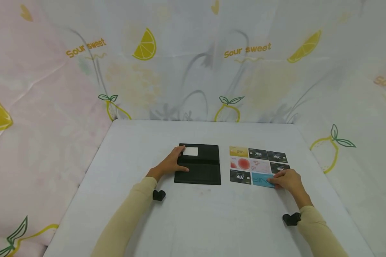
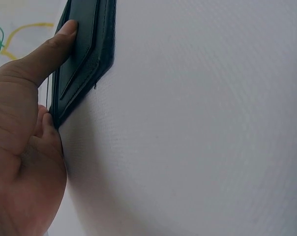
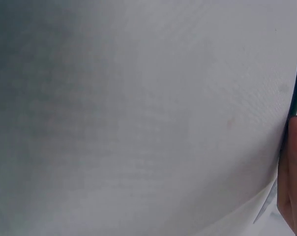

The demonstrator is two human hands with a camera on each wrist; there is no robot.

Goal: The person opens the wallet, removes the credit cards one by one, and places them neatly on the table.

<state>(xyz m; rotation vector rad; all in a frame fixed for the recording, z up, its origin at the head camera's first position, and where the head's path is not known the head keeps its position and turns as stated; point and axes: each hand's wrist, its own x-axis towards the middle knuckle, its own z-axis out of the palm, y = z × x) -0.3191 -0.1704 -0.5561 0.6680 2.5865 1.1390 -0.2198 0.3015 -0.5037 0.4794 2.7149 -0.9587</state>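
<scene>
A black bifold wallet lies unfolded on the white table, a white card in its upper left part. My left hand rests at its left edge, index finger by the white card, thumb across the lower panel. In the left wrist view the thumb lies straight over the dark leather, with other fingertips at the edge. Right of the wallet, my right hand pinches the right end of a blue card. The right wrist view catches only part of that hand at its side.
Around the blue card lie a gold card, several black Vip cards and a longer pink slip with red circles. A lemon-print cloth hangs behind and beside the white table.
</scene>
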